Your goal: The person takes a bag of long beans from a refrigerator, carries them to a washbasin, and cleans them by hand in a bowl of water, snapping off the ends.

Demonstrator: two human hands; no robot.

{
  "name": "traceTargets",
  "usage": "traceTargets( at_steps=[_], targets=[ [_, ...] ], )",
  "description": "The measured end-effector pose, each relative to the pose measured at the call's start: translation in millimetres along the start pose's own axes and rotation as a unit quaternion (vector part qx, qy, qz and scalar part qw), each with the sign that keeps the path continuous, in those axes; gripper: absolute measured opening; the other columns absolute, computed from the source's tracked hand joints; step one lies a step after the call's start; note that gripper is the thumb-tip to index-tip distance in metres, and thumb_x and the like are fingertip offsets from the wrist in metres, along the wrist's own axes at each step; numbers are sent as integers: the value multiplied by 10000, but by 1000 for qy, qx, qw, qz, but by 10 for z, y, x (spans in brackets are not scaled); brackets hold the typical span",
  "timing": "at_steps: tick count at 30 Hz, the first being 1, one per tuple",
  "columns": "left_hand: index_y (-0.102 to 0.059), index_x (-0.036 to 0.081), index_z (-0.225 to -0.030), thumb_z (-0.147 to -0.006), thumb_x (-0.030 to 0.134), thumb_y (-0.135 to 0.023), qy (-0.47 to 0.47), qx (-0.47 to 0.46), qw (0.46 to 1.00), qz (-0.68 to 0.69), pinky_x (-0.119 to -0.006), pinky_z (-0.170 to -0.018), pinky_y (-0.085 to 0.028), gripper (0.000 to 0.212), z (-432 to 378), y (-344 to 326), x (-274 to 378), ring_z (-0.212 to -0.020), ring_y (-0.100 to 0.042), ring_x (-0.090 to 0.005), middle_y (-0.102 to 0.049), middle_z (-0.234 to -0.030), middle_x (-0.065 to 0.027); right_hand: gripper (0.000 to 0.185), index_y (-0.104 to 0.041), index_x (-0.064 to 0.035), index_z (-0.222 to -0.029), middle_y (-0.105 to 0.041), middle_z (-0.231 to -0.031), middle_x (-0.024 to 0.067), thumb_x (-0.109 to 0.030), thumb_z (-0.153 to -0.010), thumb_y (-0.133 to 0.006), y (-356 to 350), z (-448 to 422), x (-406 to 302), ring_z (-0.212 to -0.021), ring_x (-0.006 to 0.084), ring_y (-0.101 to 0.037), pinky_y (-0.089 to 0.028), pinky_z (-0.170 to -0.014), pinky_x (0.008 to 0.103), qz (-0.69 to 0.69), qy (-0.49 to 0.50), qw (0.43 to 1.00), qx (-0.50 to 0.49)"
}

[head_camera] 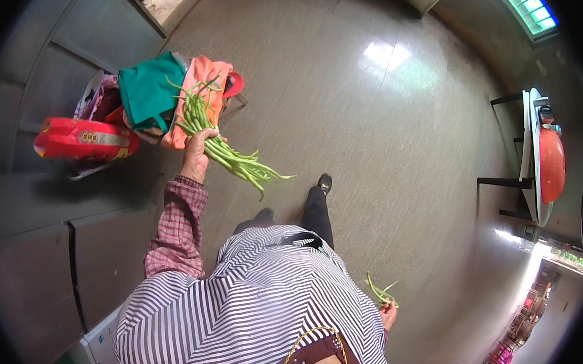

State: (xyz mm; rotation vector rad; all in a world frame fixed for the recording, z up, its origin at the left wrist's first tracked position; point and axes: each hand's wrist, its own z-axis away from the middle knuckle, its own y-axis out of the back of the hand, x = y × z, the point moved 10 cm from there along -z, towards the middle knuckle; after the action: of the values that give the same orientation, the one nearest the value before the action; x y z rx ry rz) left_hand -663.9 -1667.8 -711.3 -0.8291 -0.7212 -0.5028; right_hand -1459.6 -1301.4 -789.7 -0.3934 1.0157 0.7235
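Observation:
A large bunch of long green beans (235,159) is gripped around its middle by my left hand (198,151), held out in front over the floor, its ends spreading to both sides of the fist. Beyond it are an orange cloth (180,120) and a teal cloth bag (149,90). Down at my right side, my right hand (388,313) pinches a few green beans (379,291) between the fingers. My feet are on the grey floor, one dark shoe (325,182) ahead of the other.
Left of me, a red package (91,139) sits beside the piled cloths, near grey wall panels. Against the right wall stands a table (526,136) with black legs, bearing a large red-orange rounded object (551,165). Wire racks (520,323) are farther down on the right.

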Motion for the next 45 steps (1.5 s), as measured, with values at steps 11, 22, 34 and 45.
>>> traceTargets(
  at_steps=[11,22,34,45],
  targets=[
    [-555,33,-810,-685,24,-633,-112,143,981,73,-359,-628,-533,147,-199,-327,468,-615,-611,-247,-594,-718,-83,196,-568,28,-943,-618,-878,123,-158,-881,-569,-2079,-2404,-1008,-765,148,-597,-503,-630,217,18,-59,992,-109],
    [-530,27,-827,-702,88,-622,-99,251,957,108,-395,-682,-529,167,-1062,-293,770,-702,-616,-281,-583,-760,-104,279,-591,3,-950,-653,-865,114,-234,-820,-658,-5799,-3022,-2903,-754,168,-638,-474,-587,174,132,32,972,-192],
    [-536,33,-802,-719,42,-627,-95,209,961,156,-373,-662,-526,123,-3364,-1206,2277,-685,-613,-256,-577,-741,-91,126,-589,28,-861,-650,-776,143,-94,-831,-578,-8075,-3228,-3547,-672,189,-646,-477,-521,201,189,19,963,-189],
    [-522,9,-849,-690,-5,-620,-138,130,970,150,-401,-642,-562,186,-4976,-2185,3475,-671,-613,-262,-543,-775,-94,134,-594,25,-763,-636,-735,108,-90,-819,-553,-9557,-3663,-3724,-619,157,-600,-458,-523,217,437,41,859,-262]
  ],
)
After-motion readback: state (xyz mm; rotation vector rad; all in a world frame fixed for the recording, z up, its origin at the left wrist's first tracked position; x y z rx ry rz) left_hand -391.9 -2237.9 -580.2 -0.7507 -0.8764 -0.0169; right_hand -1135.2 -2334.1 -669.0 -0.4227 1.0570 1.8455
